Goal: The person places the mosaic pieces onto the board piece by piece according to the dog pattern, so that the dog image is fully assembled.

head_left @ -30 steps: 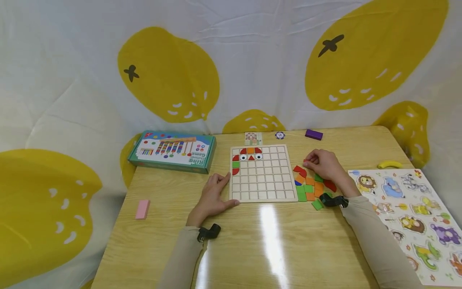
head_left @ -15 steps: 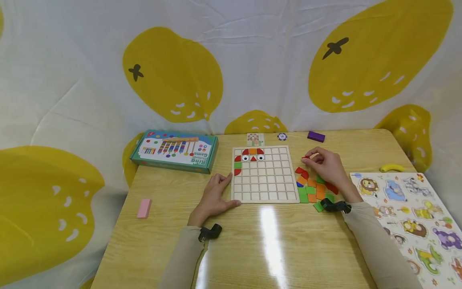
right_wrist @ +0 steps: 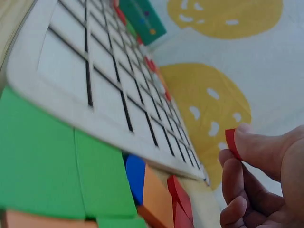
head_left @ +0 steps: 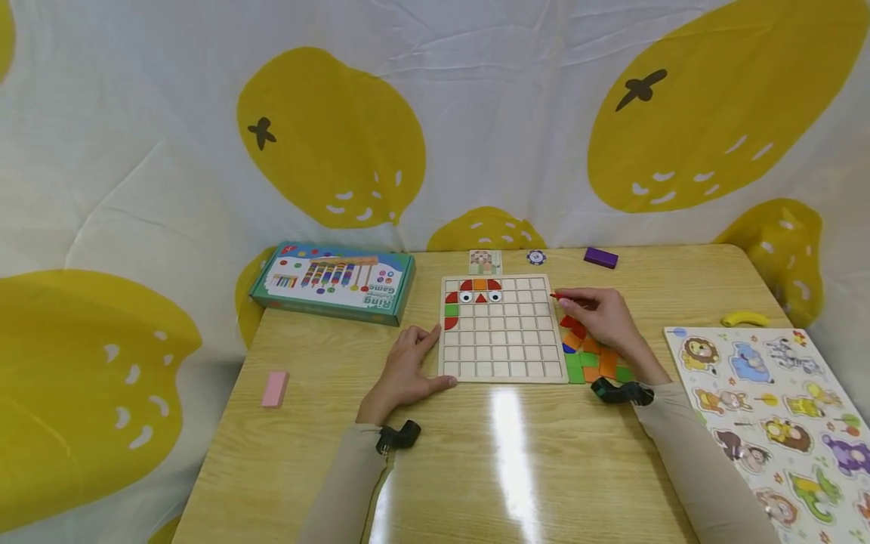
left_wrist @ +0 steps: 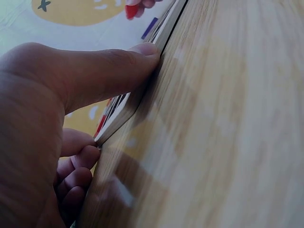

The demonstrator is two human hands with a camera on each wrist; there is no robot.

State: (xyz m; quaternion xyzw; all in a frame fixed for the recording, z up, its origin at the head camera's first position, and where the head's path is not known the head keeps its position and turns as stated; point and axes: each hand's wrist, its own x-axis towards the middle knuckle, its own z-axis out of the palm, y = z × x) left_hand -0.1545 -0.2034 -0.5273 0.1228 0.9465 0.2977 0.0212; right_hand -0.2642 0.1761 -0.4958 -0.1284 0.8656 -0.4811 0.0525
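Pinches 1 red piece (right_wrist: 231,141) in the right hand (head_left: 603,317), by the right edge of the grid board (head_left: 501,332); rests the left hand (head_left: 405,370), thumb spread wide, against the near left corner. Seems mid-filling; likely calls next for alignment with a bare cell (head_left: 535,309).

Small red tile (right_wrist: 231,139) aloft near right edge of flat, pale grid board (head_left: 507,340)

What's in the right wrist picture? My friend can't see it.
A right hand pinches a small red piece near a pale grid board. Loose colourful pieces lie beside the board, and behind hangs white cloth with yellow shapes.
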